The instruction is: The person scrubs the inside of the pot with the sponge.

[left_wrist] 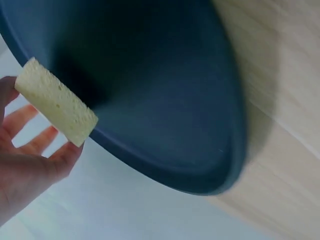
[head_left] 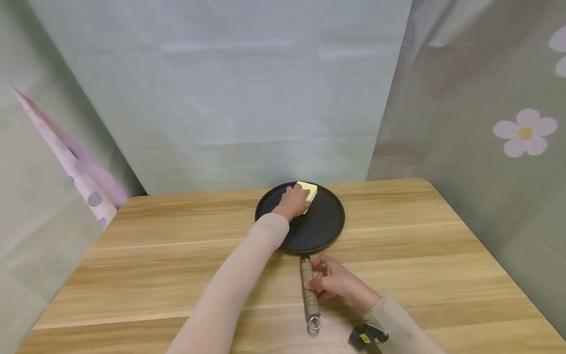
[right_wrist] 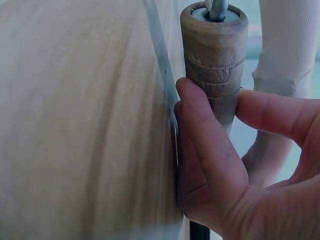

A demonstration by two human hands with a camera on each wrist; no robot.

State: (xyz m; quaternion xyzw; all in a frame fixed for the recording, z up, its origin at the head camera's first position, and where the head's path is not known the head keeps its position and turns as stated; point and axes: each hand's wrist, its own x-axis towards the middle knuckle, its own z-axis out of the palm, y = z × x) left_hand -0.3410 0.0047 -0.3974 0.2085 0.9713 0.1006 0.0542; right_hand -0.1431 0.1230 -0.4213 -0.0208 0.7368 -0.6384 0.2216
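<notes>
A round black flat pan lies on the wooden table, its brown ringed handle pointing toward me. My left hand reaches over the pan and holds a pale yellow sponge by its edges. In the left wrist view the sponge shows its porous side, thumb at one end and fingers along the other, close over the pan's dark surface. My right hand pinches the handle from the right. In the right wrist view, thumb and fingers stand on opposite sides of the handle.
The wooden table spreads to both sides of the pan. A pale hanging sheet rises behind its far edge, and a flowered sheet hangs at the right. A small black device sits at the right wrist. A metal ring ends the handle.
</notes>
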